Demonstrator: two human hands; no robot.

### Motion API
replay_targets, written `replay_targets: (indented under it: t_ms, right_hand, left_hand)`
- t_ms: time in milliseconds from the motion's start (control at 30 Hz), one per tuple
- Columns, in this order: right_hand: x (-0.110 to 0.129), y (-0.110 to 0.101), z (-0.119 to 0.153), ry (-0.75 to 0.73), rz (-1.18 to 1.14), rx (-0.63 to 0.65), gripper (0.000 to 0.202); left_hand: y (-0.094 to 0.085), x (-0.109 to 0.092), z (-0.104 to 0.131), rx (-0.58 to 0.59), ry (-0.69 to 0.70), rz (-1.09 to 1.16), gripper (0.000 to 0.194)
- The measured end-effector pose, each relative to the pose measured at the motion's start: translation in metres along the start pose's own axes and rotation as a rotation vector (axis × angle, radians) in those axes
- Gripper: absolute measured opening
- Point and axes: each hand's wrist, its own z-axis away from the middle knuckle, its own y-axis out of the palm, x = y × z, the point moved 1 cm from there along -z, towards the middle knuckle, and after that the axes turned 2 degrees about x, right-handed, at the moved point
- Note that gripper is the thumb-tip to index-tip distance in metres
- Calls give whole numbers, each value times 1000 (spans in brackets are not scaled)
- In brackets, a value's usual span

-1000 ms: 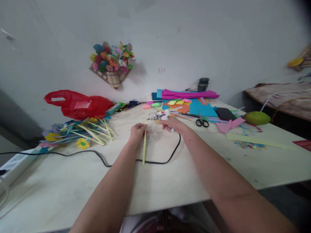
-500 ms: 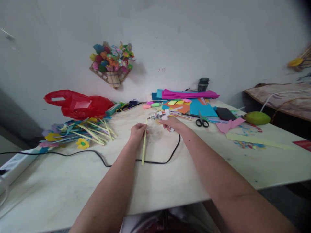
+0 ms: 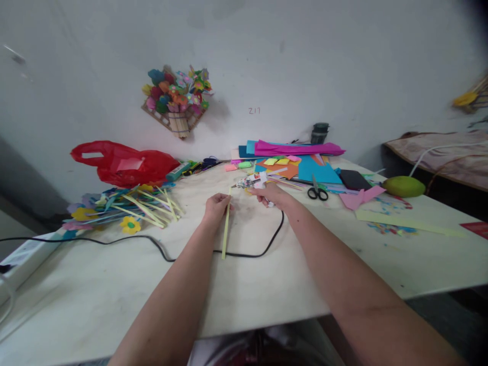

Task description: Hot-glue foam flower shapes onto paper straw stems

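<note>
Closed in a pinch, the grip of our left hand [image 3: 216,207] holds a pale yellow strip [image 3: 226,231] near its upper end. A short piece shows above the fingertips, and the longer part runs from the grip toward us, crossing in front of a black cord [image 3: 275,235]; we cannot tell whether its lower end rests on the desk [image 3: 267,295]. Just right of the strip's top is the metal nozzle [image 3: 234,186] of a white, patterned glue gun [image 3: 260,179], pointing left; whether nozzle and strip touch, we cannot tell. Our right hand [image 3: 272,194] is wrapped around the gun's handle, with the trigger finger too small to make out. We judge the step in hand to be putting glue on the strip's upper end. From here, the next move seems to call for a steady left pinch and a light squeeze from the right, with our fingertips clear of the hot nozzle. Farther right, black-handled scissors [image 3: 317,192] lie beside a blue paper sheet [image 3: 318,171].
</note>
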Motion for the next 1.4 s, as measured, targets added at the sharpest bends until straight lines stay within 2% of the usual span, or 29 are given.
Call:
replay_targets:
  t_ms: [267,1000,1233,1400]
  right_hand:
    - [1,1,2,-23,2,38,34]
    - [-3,1,-4,-18,-1,-60,38]
    - [0,2,-1,-81,-45,-20,36]
    - [-1,3,-1,-75,-40,8,35]
  left_hand:
    - [0,2,-2,9,-2,-2,25]
    - [-1,2,-2,18,15,13,29]
    - [-2,3,-2,12,29,46,28]
    - [-3,0,-1,-8,31,78,25]
